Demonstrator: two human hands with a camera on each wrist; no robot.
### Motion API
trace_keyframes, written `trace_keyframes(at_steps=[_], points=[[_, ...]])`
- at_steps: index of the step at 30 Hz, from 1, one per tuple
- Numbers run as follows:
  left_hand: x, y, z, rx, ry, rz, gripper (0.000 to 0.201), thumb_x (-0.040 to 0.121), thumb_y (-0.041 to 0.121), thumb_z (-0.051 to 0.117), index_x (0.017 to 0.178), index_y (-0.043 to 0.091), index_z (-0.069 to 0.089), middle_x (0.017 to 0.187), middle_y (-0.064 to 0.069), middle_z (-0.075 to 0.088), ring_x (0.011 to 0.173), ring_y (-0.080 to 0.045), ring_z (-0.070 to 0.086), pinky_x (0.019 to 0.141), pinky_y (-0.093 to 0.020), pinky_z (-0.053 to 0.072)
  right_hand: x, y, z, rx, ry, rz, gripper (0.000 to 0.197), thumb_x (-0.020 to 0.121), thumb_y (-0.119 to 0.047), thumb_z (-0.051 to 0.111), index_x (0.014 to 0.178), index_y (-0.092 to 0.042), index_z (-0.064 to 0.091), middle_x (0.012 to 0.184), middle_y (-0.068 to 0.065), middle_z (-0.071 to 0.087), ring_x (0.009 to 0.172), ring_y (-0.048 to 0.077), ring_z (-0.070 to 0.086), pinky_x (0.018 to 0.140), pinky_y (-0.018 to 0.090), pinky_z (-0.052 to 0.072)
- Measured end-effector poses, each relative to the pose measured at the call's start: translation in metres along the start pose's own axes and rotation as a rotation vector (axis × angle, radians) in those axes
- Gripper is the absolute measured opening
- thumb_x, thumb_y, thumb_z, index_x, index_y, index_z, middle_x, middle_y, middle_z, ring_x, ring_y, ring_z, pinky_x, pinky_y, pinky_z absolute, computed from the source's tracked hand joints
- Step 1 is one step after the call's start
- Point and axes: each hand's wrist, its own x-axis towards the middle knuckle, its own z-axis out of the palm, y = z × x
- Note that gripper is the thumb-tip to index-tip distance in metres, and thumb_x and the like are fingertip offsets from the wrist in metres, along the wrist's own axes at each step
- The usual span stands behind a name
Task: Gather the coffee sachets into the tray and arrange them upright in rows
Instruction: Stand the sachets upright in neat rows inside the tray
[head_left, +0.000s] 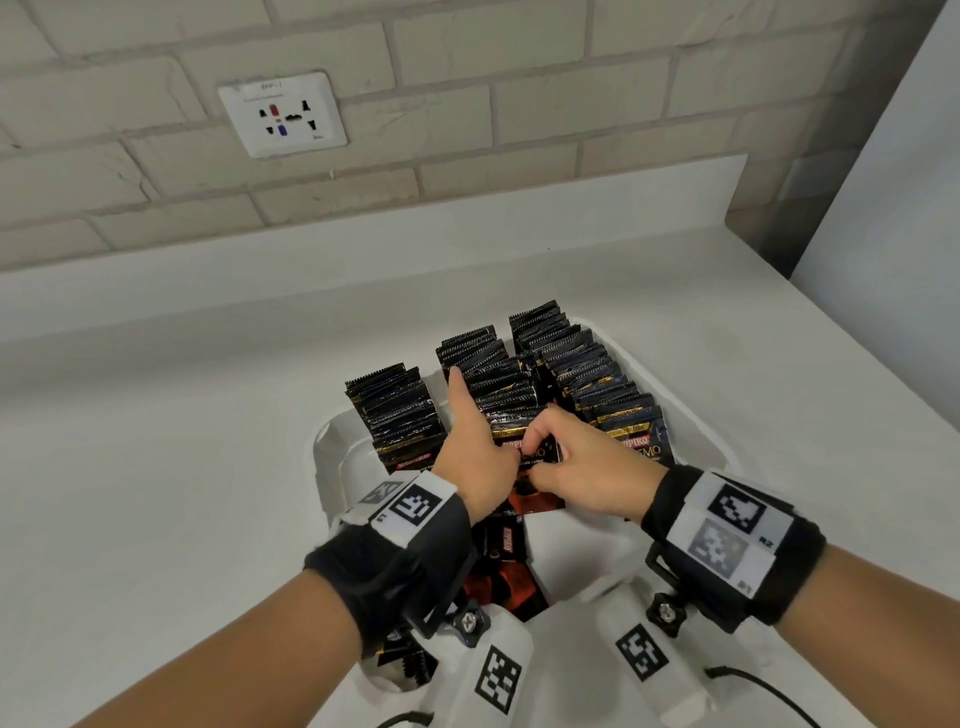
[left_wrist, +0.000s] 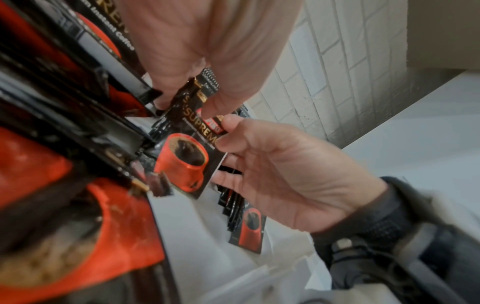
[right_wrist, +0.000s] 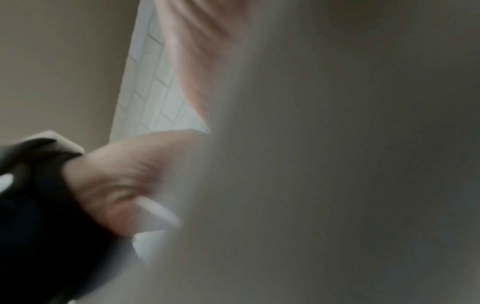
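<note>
**Both hands at the front of the middle row**

A socket (head_left: 283, 114) is seen on the brick wall at upper left; a white tray (head_left: 332, 452) sits mid-frame on the counter (head_left: 156, 467), filled with three upright rows of black sachets (head_left: 395, 410); loose sachets (head_left: 506, 543) lie at lower centre between the wrists; the left hand (head_left: 475, 457) is stretched with its forefinger touching the middle row's tops, its thumb pinching one sachet (left_wrist: 187, 156); right of it, the right hand (head_left: 582, 467) pinches the same sachet with curled fingers.
</note>
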Motion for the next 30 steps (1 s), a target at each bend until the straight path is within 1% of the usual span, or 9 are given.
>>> trace_keyframes(at_steps=[2, 4, 8, 11, 14, 16, 20, 27, 30], points=[[0.002, -0.001, -0.002, 0.002, -0.004, -0.001, 0.093, 0.089, 0.001, 0.052, 0.146, 0.021, -0.019, 0.115, -0.004, 0.052, 0.097, -0.023, 0.059, 0.084, -0.031, 0.048, -0.010, -0.010, -0.008, -0.027, -0.010, -0.035, 0.016, 0.088, -0.011, 0.051, 0.094, -0.025, 0.045, 0.095, -0.003, 0.045, 0.072, -0.006, 0.051, 0.062, 0.008, 0.038], [0.003, -0.002, -0.003, -0.015, -0.020, 0.004, 0.092, 0.089, -0.001, 0.051, 0.146, 0.020, -0.018, 0.119, -0.001, 0.047, 0.093, -0.017, 0.054, 0.081, -0.028, 0.045, -0.025, -0.023, -0.019, -0.072, -0.009, -0.088, 0.016, 0.091, -0.012, 0.047, 0.103, -0.022, 0.045, 0.077, -0.011, 0.037, 0.044, -0.005, 0.044, 0.045, 0.010, 0.034], [0.004, -0.001, -0.008, -0.067, -0.032, -0.006, 0.090, 0.089, -0.005, 0.048, 0.146, 0.019, -0.017, 0.150, -0.012, 0.027, 0.125, -0.022, 0.040, 0.086, -0.020, 0.031, -0.064, -0.035, -0.044, -0.224, -0.002, -0.217, 0.017, 0.088, -0.025, 0.050, 0.103, -0.033, 0.050, 0.100, -0.006, 0.060, 0.080, 0.001, 0.057, 0.074, 0.019, 0.047], [0.006, -0.003, -0.008, -0.089, -0.025, -0.006, 0.091, 0.088, -0.006, 0.049, 0.146, 0.020, -0.017, 0.150, -0.012, 0.027, 0.124, -0.025, 0.045, 0.104, -0.030, 0.035, -0.086, -0.016, -0.061, -0.569, -0.184, -0.238, 0.027, 0.086, -0.037, 0.055, 0.111, -0.043, 0.048, 0.104, -0.027, 0.051, 0.092, -0.013, 0.044, 0.081, 0.006, 0.034], [0.007, -0.004, -0.008, -0.095, -0.026, -0.014, 0.091, 0.088, -0.005, 0.050, 0.146, 0.021, -0.016, 0.144, -0.008, 0.035, 0.112, -0.027, 0.056, 0.101, -0.044, 0.043, -0.093, 0.021, -0.063, -0.874, -0.200, -0.207, 0.035, 0.087, -0.049, 0.050, 0.121, -0.046, 0.042, 0.119, -0.033, 0.044, 0.114, -0.012, 0.037, 0.105, 0.014, 0.014], [0.006, -0.002, -0.007, -0.111, -0.031, -0.007, 0.092, 0.088, -0.005, 0.051, 0.146, 0.020, -0.016, 0.144, -0.010, 0.037, 0.115, -0.026, 0.054, 0.101, -0.045, 0.042, -0.096, 0.041, -0.056, -0.891, -0.079, -0.188, 0.027, 0.091, -0.055, 0.032, 0.107, -0.045, 0.052, 0.097, -0.031, 0.059, 0.093, -0.009, 0.056, 0.102, 0.024, 0.022], [-0.001, 0.000, -0.004, -0.102, -0.107, 0.015, 0.091, 0.090, -0.003, 0.050, 0.146, 0.021, -0.017, 0.142, -0.015, 0.039, 0.103, -0.014, 0.053, 0.092, -0.028, 0.042, -0.112, 0.064, -0.039, -0.815, 0.121, -0.336, 0.062, 0.095, -0.054, 0.009, 0.077, -0.041, 0.067, 0.069, -0.030, 0.062, 0.059, -0.005, 0.058, 0.083, 0.021, 0.035], [-0.015, -0.003, 0.005, -0.071, -0.280, 0.069, 0.091, 0.090, -0.004, 0.049, 0.146, 0.022, -0.018, 0.139, -0.002, 0.043, 0.085, 0.005, 0.049, 0.083, -0.021, 0.046, -0.143, 0.065, -0.012, -0.773, 0.122, -0.432, 0.064, 0.097, -0.050, 0.009, 0.072, -0.046, 0.068, 0.061, -0.031, 0.058, 0.067, -0.009, 0.044, 0.075, 0.014, 0.032], [-0.020, -0.002, 0.009, -0.052, -0.319, 0.109, 0.088, 0.090, -0.007, 0.048, 0.146, 0.025, -0.011, 0.097, 0.028, 0.041, 0.065, 0.027, 0.048, 0.068, -0.002, 0.044, -0.151, 0.067, -0.006, -0.806, 0.108, -0.421, 0.062, 0.098, -0.047, 0.010, 0.075, -0.047, 0.067, 0.066, -0.033, 0.059, 0.077, -0.007, 0.039, 0.076, 0.013, 0.031]])
